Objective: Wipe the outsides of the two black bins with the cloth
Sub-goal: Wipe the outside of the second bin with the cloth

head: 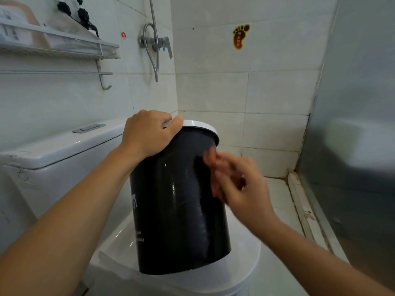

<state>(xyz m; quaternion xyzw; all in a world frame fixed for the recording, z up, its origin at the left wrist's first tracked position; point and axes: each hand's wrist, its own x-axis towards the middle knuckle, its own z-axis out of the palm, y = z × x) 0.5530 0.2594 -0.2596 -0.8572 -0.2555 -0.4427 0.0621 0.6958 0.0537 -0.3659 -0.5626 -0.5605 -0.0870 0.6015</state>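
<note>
One black bin [179,201] is seen at the centre of the frame, standing on the closed toilet lid [241,272] and tilted slightly toward the left. Its white rim [203,126] is gripped by the left hand [147,135], the fingers curled over the top edge. The right hand [237,184] is blurred against the bin's right side, at centre right; whether its fingers are closed on anything cannot be told. A reddish smear [210,161] beside the fingertips may be the cloth, but this is not certain. Wet streaks are visible on the bin's front, so this bin is judged partly wiped. The second bin is not shown, and its wiping is presumed still to be done.
</note>
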